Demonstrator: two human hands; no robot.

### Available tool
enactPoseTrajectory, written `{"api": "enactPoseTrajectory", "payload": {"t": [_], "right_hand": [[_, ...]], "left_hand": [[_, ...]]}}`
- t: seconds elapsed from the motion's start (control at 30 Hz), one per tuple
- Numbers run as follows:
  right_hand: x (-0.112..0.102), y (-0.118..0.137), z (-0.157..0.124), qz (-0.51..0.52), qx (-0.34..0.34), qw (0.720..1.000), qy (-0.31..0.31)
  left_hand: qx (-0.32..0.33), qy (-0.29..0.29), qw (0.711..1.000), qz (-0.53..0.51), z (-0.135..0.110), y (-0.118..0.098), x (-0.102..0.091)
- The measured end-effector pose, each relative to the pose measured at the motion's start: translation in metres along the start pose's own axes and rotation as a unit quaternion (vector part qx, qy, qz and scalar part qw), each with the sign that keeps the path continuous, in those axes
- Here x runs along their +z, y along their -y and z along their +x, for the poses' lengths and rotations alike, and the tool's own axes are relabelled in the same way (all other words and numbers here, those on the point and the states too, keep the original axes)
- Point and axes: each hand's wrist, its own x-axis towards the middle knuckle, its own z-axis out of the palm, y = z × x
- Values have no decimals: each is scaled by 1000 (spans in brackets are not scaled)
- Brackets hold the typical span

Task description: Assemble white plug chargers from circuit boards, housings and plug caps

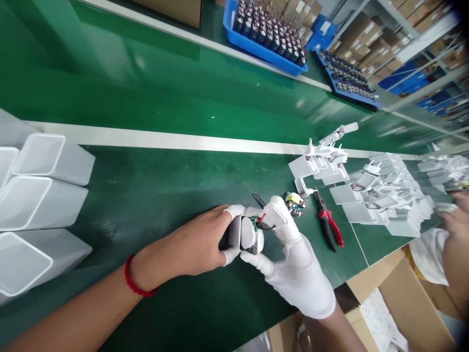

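White casing (235, 233) is pointing its wired end toward the right hand (296, 269), long axis partly hidden, over the green table (176, 186); left hand's (201, 239) grip is clasping it, right grip is pinching its edges.

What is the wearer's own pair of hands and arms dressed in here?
The left hand has white fabric-like fingertip covers and a red, beaded-looking bracelet at the wrist. The right hand wears a white fabric glove. No sleeves show.
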Motion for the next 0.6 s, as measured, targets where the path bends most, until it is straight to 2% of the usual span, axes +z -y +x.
{"api": "enactPoseTrajectory", "payload": {"t": [0.1,0.2,0.3,0.37,0.43,0.5,0.6], "right_hand": [[-1,2,-2,-1,34,999,23],[4,3,-12,99,105,989,29],[18,7,-25,230,176,955,-63],[29,10,-33,248,205,938,-126],[37,11,-35,164,183,953,-176],[40,10,-33,14,98,975,-200],[38,8,-26,-152,-26,975,-159]], "left_hand": [[3,2,1000,-2,-1,1,0],[10,-10,1000,2,-1,2,0],[18,-17,1000,7,0,4,1],[19,-18,1000,10,1,4,2],[20,-25,999,17,2,4,5],[29,-42,998,27,4,2,9],[46,-67,996,43,5,-1,17]]}}
